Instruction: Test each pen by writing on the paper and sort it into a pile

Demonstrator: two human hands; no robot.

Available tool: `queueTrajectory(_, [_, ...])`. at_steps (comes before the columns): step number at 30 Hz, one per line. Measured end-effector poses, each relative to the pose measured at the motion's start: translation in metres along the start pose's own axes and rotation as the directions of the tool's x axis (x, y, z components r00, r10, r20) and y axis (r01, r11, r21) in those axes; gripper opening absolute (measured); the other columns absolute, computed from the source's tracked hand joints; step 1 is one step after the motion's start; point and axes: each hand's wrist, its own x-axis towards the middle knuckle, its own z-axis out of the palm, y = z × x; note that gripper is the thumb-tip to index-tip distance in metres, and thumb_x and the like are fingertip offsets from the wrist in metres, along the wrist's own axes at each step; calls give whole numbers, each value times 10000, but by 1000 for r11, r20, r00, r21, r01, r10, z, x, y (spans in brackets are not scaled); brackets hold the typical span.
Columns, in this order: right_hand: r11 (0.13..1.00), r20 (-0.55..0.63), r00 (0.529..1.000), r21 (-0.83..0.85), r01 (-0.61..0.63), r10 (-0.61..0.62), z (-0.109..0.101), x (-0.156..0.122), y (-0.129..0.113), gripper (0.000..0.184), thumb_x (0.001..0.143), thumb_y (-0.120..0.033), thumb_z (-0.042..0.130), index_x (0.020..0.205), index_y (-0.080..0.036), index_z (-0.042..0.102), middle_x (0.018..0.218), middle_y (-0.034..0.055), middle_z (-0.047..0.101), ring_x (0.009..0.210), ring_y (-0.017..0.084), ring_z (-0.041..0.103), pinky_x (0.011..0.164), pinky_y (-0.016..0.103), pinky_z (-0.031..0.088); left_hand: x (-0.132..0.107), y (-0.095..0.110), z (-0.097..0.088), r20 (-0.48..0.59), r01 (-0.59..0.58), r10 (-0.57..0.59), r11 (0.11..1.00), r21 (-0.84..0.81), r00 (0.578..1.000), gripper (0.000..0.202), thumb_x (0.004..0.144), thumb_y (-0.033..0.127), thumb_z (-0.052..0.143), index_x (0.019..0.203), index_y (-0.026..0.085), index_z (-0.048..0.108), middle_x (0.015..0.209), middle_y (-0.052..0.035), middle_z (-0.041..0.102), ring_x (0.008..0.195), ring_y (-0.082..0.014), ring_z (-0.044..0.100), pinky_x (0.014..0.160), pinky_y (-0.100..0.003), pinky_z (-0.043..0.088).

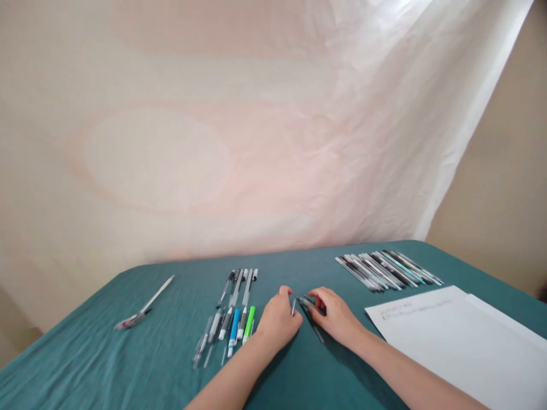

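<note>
My left hand (pixel 277 320) and my right hand (pixel 335 313) meet at the middle of a teal-covered table (pixel 171 376). Both are closed in a pinch on a dark grey pen (pixel 310 316) that lies between them, its tip pointing toward me. The left fingers seem to pinch a small piece at the pen's far end, perhaps its cap. Just left of my left hand lies a group of several pens (pixel 233 319), among them a blue one and a bright green one.
A tidy row of several pens (pixel 387 269) lies at the back right. White sheets of paper (pixel 461 341) cover the right front. A single white pen (pixel 145 304) lies at the left. A white cloth backdrop (pixel 256 131) hangs behind the table.
</note>
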Motion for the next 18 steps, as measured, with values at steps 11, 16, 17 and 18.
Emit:
queueTrajectory(11, [984, -131, 988, -150, -97, 78, -2, 5, 26, 164, 778, -244, 496, 904, -180, 580, 714, 32, 577, 699, 194, 552, 663, 304, 414, 14, -18, 8, -40, 31, -54, 896, -443, 998, 313, 770, 267, 484, 1015, 100, 583, 671, -4, 576, 539, -109, 505, 525, -215, 398])
queueTrajectory(16, [994, -206, 978, -93, -64, 43, -8, 2, 5, 144, 772, -256, 497, 894, -192, 542, 875, 56, 555, 773, 186, 555, 688, 290, 425, 13, -18, 10, -25, 6, -25, 806, -592, 999, 402, 779, 373, 522, 1068, 103, 593, 860, -71, 642, 741, -153, 577, 672, -247, 438])
queueTrajectory(17, [996, -173, 984, -72, -53, 40, -10, 0, -2, 123, 773, -260, 497, 873, -198, 532, 854, 43, 553, 748, 176, 554, 670, 279, 425, 12, -17, 10, -23, 4, -22, 789, -614, 999, 413, 782, 388, 521, 1075, 106, 591, 881, -74, 642, 759, -156, 577, 686, -251, 439])
queueTrajectory(18, [998, -122, 992, -50, -48, 42, -11, -2, -9, 105, 773, -266, 500, 854, -204, 524, 821, 28, 551, 713, 165, 552, 645, 267, 422, 12, -17, 9, -22, 2, -21, 775, -632, 1000, 419, 784, 400, 522, 1079, 109, 589, 889, -74, 640, 761, -156, 575, 689, -253, 439])
